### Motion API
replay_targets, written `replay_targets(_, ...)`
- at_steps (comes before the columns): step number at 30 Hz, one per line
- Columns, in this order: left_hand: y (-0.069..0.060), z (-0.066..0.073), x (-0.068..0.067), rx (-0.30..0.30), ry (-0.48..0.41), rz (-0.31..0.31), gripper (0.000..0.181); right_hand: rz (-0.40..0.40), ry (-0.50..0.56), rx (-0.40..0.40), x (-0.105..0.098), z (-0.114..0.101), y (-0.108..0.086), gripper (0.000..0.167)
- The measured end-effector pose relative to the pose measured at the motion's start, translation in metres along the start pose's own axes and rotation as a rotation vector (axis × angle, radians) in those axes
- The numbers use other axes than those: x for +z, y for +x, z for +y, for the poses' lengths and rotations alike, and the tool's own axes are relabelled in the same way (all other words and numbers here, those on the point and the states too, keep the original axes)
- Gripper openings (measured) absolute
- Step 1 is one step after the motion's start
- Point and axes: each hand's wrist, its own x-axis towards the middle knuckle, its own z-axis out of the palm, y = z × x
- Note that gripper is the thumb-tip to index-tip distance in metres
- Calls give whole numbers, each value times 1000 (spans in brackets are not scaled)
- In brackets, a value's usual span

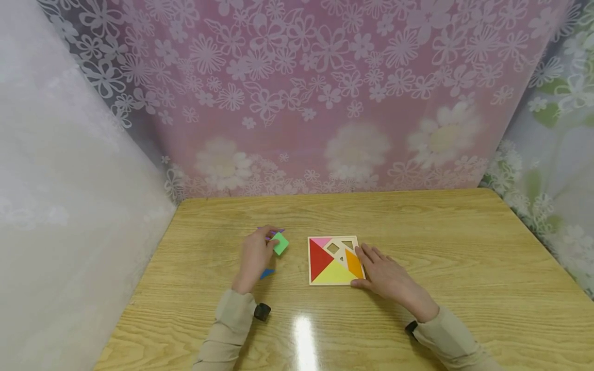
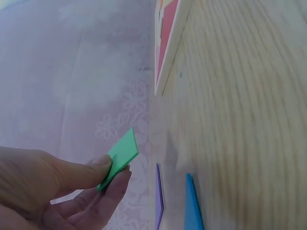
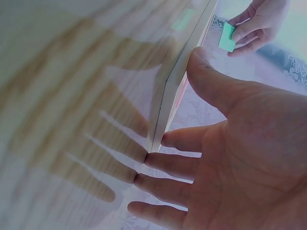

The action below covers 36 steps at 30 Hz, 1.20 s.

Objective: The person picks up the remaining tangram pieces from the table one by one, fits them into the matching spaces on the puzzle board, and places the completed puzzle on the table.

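Note:
Between thumb and fingers, my left hand [image 1: 255, 255] pinches a green square tangram piece [image 1: 280, 244], held above the table in the left wrist view. A purple piece [image 1: 280, 230] lies partly hidden behind that hand, and a blue triangle [image 1: 266, 273] lies just below it. To the right is a wooden tangram board [image 1: 309, 268] holding a red triangle [image 1: 318, 260], a yellow triangle [image 1: 333, 275], an orange parallelogram [image 1: 354, 264] and a pink piece [image 1: 320, 241]. Three recesses in it show bare wood. My right hand [image 1: 390, 275] touches the board's right edge with extended fingers and thumb.
The wood-grain table [image 1: 417, 221] reaches back to a pink flowered curtain [image 1: 297, 129]. Pale cloth hangs on the left [image 1: 83, 206], and a flowered curtain [image 1: 547, 180] on the right. Each wrist wears a black device, the left one [image 1: 262, 312] being plainer to see.

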Motion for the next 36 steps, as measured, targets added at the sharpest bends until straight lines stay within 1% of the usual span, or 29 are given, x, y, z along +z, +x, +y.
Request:
replay_targets(3, 3, 8, 4, 29, 0, -14, 26, -1, 7, 0, 0, 0, 0, 84)
replay_targets(10, 11, 30, 17, -7, -107, -79, 23, -5, 9, 0, 0, 0, -1, 84)
replay_targets(16, 18, 46, 29, 12, -131, -128, 23, -11, 15, 7, 0, 0, 0, 84)
replay_targets(21, 24, 58, 39, 52, -120, -165, 23, -19, 13, 11, -1, 0, 1, 84)
replay_targets(26, 29, 65, 52, 107, -81, -218, 19, -30, 3, 18, -3, -1, 2, 85)
replay_targets(29, 31, 67, 59, 127, -80, -240, 19, -28, 0, 20, -3, -1, 2, 86)
replay_targets(32, 32, 68, 64, 129, -89, -252, 20, -25, -1, 18, -3, -2, 1, 85)
replay_targets(36, 34, 71, 69, 113, -110, -282, 20, -30, 0, 23, -2, -1, 1, 85)
